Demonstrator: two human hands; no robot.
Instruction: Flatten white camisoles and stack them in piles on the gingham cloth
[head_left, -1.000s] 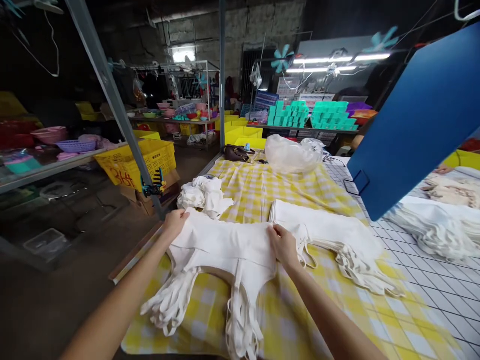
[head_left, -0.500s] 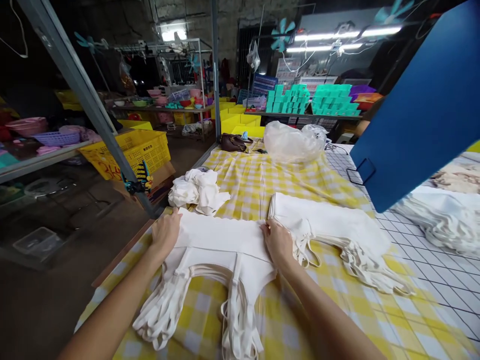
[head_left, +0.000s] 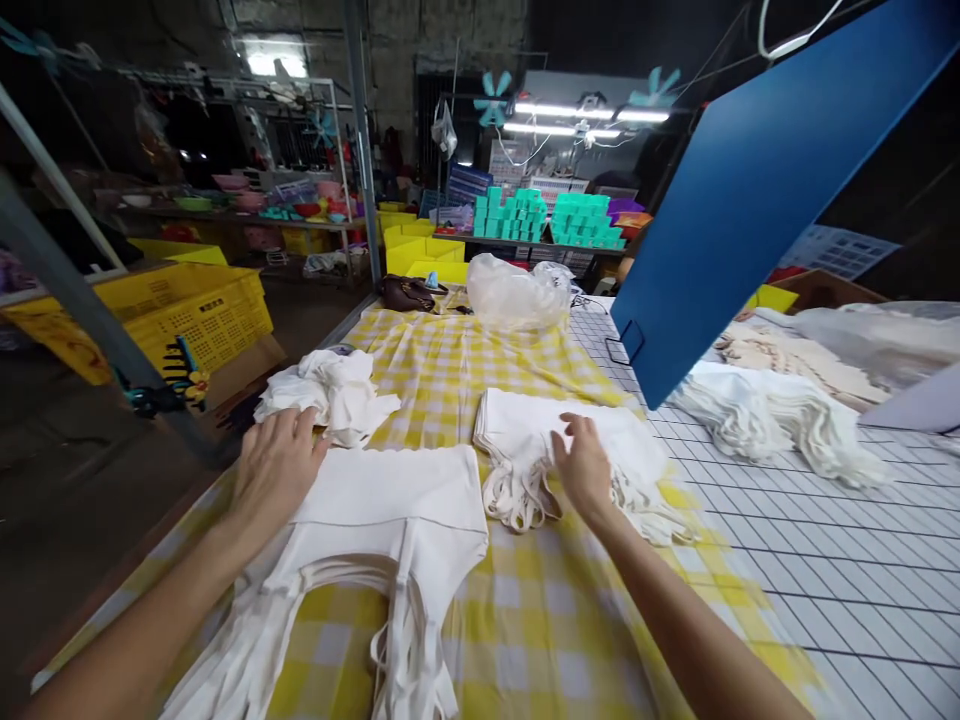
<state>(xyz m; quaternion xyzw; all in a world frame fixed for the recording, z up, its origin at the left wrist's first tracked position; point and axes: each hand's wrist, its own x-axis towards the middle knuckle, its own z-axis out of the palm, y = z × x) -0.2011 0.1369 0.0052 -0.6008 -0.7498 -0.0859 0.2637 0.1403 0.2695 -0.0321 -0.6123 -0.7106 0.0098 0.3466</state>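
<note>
crate (head_left: 214,315), yellow, at the left edge of the frame, around mid-height. slanting in front of it, grey post (head_left: 82,290). left of centre, left hand (head_left: 276,465), over the upper left corner of near stack (head_left: 382,485), fingers together and slightly bent; whether pinching fabric or merely resting there, cannot tell. just beyond the fingertips, crumpled white heap (head_left: 337,390). near stack itself at lower centre-left, white and strapped, with straps trailing down to the bottom of the frame. under heap and stack, checked cloth (head_left: 555,620), yellow and white, spread up through the middle. at upper centre, dark handbag (head_left: 409,293), then bunched plastic (head_left: 517,295). right of centre, far stack (head_left: 510,425), also white and strapped, apart from near stack. over it, right hand (head_left: 587,468), thumb and fingers parted; whether touching the fabric, cannot tell. higher up, turquoise boxes (head_left: 585,218). farther right, blue board (head_left: 742,210), tilted, then white pile (head_left: 765,400) on grid sheet (head_left: 840,560), black-lined, filling the lower right.
</note>
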